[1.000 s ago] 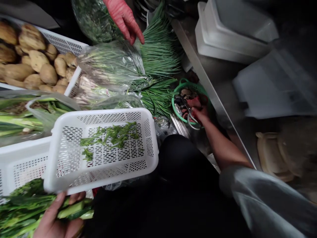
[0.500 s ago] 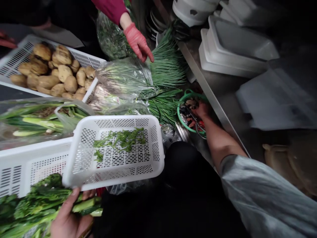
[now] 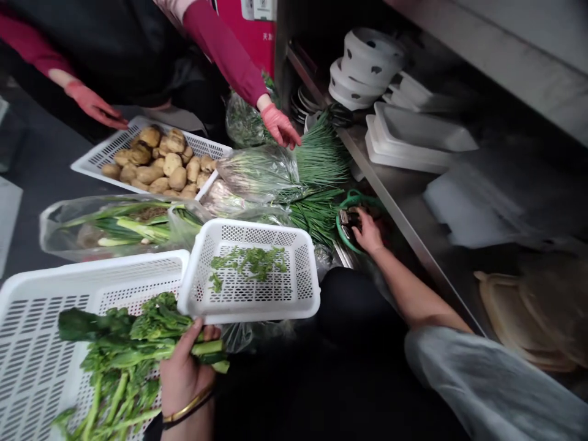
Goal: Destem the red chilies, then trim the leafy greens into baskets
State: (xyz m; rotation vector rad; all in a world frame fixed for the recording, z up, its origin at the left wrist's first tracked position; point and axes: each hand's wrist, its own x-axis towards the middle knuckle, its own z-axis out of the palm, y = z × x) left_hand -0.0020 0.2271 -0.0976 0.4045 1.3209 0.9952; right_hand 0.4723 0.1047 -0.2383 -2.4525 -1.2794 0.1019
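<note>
My left hand (image 3: pixel 186 367) is closed around the thick stems of a bunch of leafy greens (image 3: pixel 124 349). The leaves hang to the left over a large white plastic basket (image 3: pixel 27 300). Beside the hand, a smaller white perforated basket (image 3: pixel 298 303) holds some loose green sprigs (image 3: pixel 250 263). My right hand (image 3: pixel 367 231) reaches to a round green basket (image 3: pixel 356 199) on the right. Its fingers are closed on a dark object with shiny metal parts (image 3: pixel 348 219), whose kind is unclear.
A co-worker's gloved hand (image 3: pixel 280 125) touches bundled green chives (image 3: pixel 321 156); the other gloved hand (image 3: pixel 94 104) is near a crate of potatoes (image 3: pixel 172 164). Bagged leeks (image 3: pixel 142 229) lie before it. A metal shelf edge (image 3: pixel 395 196) with white tubs (image 3: pixel 408 150) runs along the right.
The view has shifted, bringing more of the co-worker and shelf into sight. My right hand has drawn back slightly, and the dark object shows in its fingers. My left hand still grips the greens.
</note>
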